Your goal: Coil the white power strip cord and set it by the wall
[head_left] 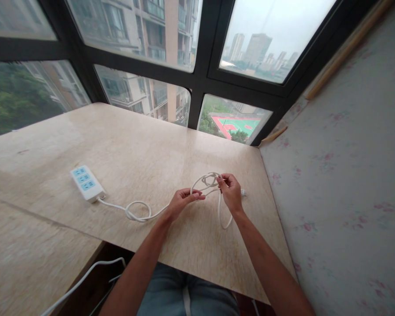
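A white power strip [86, 183] with blue sockets lies on the beige desk [145, 149], left of centre. Its white cable [136, 211] runs right across the desk, makes a small loop, and reaches my hands. My left hand [181, 201] pinches the cable just past that loop. My right hand [231, 191] is closed on a tangle of coils [208, 180] held a little above the desk, and one long loop hangs below it. The plug end peeks out to the right of my right hand.
Large black-framed windows [197, 74] stand behind the desk. A wall with pale floral paper [342, 175] rises on the right. Another white cable [85, 274] hangs below the desk's front edge on the left, by my lap.
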A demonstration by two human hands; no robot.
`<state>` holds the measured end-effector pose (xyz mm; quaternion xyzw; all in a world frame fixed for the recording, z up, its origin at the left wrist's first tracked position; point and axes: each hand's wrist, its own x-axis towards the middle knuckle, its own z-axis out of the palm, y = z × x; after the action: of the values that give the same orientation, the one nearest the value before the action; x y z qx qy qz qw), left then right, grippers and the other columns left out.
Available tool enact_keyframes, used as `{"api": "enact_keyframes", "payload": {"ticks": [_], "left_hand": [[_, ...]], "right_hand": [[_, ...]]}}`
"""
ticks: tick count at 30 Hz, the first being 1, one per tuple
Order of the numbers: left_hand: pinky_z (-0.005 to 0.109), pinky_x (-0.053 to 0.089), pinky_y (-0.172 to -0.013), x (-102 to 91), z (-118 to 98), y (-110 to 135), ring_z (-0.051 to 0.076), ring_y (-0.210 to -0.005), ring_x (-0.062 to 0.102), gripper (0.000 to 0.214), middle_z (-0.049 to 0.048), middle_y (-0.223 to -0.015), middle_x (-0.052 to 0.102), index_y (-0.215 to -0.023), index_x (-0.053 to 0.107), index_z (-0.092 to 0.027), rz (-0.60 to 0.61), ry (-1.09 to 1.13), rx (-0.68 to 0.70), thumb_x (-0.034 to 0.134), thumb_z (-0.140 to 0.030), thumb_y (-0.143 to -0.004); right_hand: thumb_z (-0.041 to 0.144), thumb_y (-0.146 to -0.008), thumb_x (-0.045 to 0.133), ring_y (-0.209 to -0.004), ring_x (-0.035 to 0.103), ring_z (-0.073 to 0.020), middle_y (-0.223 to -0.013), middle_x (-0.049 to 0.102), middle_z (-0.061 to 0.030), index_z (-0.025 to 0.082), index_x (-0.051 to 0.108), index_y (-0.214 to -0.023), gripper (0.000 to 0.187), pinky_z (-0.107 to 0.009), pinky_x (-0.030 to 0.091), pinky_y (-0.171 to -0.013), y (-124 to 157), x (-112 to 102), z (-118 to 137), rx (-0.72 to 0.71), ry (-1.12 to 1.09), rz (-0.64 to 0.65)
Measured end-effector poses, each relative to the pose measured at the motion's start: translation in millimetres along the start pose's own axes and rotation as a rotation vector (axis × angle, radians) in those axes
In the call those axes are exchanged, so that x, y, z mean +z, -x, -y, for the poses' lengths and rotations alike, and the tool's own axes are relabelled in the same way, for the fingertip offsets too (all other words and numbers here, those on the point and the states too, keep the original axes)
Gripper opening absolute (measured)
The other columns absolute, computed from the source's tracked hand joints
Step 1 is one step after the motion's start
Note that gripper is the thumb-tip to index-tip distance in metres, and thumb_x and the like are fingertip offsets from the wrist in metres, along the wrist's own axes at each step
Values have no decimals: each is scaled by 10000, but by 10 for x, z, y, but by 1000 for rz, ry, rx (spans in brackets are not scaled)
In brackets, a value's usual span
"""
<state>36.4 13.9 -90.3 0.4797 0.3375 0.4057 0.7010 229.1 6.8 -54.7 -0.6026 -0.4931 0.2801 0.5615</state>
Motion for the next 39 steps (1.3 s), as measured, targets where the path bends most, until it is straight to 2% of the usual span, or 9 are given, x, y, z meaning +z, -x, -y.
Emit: {"api": "enact_keyframes", "payload": {"ticks": [3, 6, 8, 12, 18, 24, 30, 35, 39], "left_hand": [[355, 485, -896, 0, 14, 16, 245, -999, 678, 341, 140, -992, 740, -953, 677, -137, 75, 1, -24, 727, -412, -757], [314, 535, -721, -1, 8, 20, 188, -719, 701, 394, 90, -769, 732, -971, 639, -129, 15, 77, -6, 680, -475, -787], [261, 510, -537, -26, -30, 31, 118, -469, 598, 438, 29, -637, 673, -993, 614, -121, -22, 149, -1, 656, -509, -795], [188, 391, -373, -162, -179, 86, 42, -356, 465, 515, -2, -726, 649, -1135, 560, -145, 1, 240, -92, 708, -468, -762], [275, 547, -611, -341, -348, 258, 136, -607, 657, 457, 28, -752, 651, -1042, 577, -119, 28, 32, -271, 752, -407, -734], [301, 541, -689, -236, -310, 506, 192, -772, 687, 528, 63, -785, 699, -1076, 566, -127, -115, -186, -145, 780, -404, -681], [349, 541, -793, 22, -20, 638, 212, -853, 687, 498, 79, -919, 701, -1035, 580, -145, -183, -298, -63, 788, -362, -637], [417, 501, -923, 233, 249, 677, 250, -1023, 644, 363, 108, -1089, 672, -1073, 611, -165, -260, -609, 82, 683, -263, -731], [479, 444, -1000, 286, 301, 677, 284, -1122, 591, 423, 138, -1157, 646, -1164, 609, -155, -281, -838, 188, 603, -156, -741]], "right_hand": [[497, -800, 629, -574, 540, -129, -664, 569, 12, 194, 582, -880, 317, -225, 438, -498, -23, -18, 3, 25, -3, 6], [517, -793, 625, -575, 547, -127, -671, 577, 10, 191, 581, -867, 338, -227, 442, -498, -45, -49, -53, 25, 10, 1], [525, -790, 624, -591, 559, -130, -674, 585, 7, 186, 585, -866, 350, -230, 443, -513, -58, -77, -124, 9, 39, -2], [556, -777, 622, -603, 581, -145, -677, 607, -4, 184, 589, -859, 382, -249, 452, -535, -80, -133, -290, -27, 81, -17], [569, -735, 649, -551, 572, -147, -629, 593, 4, 184, 589, -840, 404, -241, 447, -440, -83, -162, -457, 51, 16, -41], [583, -698, 674, -524, 548, -124, -632, 580, 12, 179, 586, -805, 427, -221, 442, -396, -32, -120, -507, 116, -55, -97], [553, -698, 701, -479, 518, -99, -608, 566, 31, 175, 588, -814, 411, -222, 457, -418, 60, -110, -470, 111, -125, -101], [530, -664, 750, -527, 536, -102, -636, 569, 31, 178, 590, -809, 413, -234, 504, -471, 146, -125, -442, 135, -256, -96], [511, -641, 774, -533, 526, -93, -656, 573, 31, 182, 585, -802, 412, -218, 492, -468, 220, -137, -469, 183, -345, -111]]}}
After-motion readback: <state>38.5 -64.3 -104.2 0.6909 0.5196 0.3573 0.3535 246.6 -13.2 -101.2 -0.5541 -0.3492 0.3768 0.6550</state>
